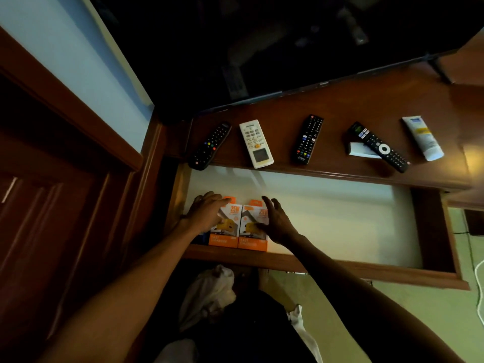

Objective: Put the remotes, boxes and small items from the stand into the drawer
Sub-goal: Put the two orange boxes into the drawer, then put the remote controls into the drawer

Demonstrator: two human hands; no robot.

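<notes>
Two orange-and-white charger boxes, left (227,226) and right (253,229), lie side by side in the front left corner of the open white-lined drawer (327,213). My left hand (205,213) rests flat on the left box, fingers spread. My right hand (276,221) lies against the right box, fingers apart. On the wooden stand (340,106) lie a black remote (209,145), a white remote (256,143), a second black remote (308,138), a third black remote (378,146) lying over a small white item (360,149), and a white tube (422,137).
A dark TV screen (262,43) stands at the back of the stand. A wooden door (52,192) and blue wall (78,61) are to the left. A small blue thing (201,237) shows beside the left box. A white cable (478,284) runs along the floor at right.
</notes>
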